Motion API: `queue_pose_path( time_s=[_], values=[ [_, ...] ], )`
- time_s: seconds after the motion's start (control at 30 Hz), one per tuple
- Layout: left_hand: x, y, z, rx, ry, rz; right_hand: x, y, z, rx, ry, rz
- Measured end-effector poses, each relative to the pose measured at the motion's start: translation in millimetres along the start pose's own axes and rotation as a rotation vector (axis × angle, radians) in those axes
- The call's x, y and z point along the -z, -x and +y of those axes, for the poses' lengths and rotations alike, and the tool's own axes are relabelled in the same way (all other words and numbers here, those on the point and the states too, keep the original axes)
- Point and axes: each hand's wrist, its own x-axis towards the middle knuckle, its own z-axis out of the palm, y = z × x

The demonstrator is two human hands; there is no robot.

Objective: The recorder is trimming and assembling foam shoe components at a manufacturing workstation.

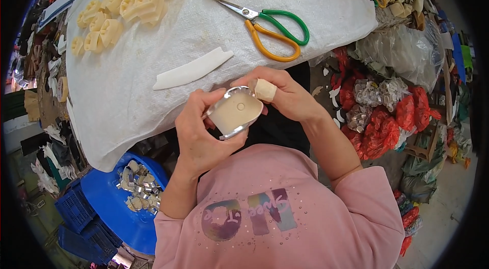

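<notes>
A shoe heel (237, 112), with a flat cream face and shiny silver sides, is held just off the table's near edge. My left hand (196, 126) wraps around its left side, closed on it. On the far right rim, the fingers of my right hand (288, 93) pinch its edge; a beige wrap (265, 90) covers one digit of this hand. Just beyond my hands lies a curved white strip (193, 69) on the table. Scissors (265, 27) with one green and one orange handle rest to its right, blades parted.
A white sheet covers the table (127, 85). Several pale yellow moulded heels (145, 4) are grouped along its far side. At lower left, a blue basin (102, 192) holds several silver-sided heels (140, 185). Red plastic bags (379, 129) and clear bags are piled on the right.
</notes>
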Motion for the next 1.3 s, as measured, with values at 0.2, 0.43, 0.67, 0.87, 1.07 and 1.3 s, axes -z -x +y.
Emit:
queue_pose_path(
  time_s=[0.2,0.43,0.67,0.87,1.07,1.3],
  values=[
    [-15.5,6.7,4.7,-0.066,-0.147,0.108,-13.5,3.3,4.6,0.131,-0.04,0.048],
    [-21.1,1.1,2.0,-0.025,-0.277,0.201,-28.1,0.0,18.9,0.23,0.026,0.312],
    [-28.5,2.8,-3.2,-0.091,-0.327,0.325,-40.3,6.6,11.7,0.137,-0.084,0.308],
    [-29.6,4.7,-8.0,-0.105,-0.413,0.338,-55.9,7.7,17.1,0.283,0.224,0.38],
    [-27.0,1.0,-14.4,-0.165,-0.278,0.38,-50.4,5.2,12.6,0.247,-0.021,0.3],
    [-19.8,-2.8,-18.2,-0.21,-0.287,0.263,-37.3,-0.2,20.5,0.021,-0.459,0.215]
  ],
)
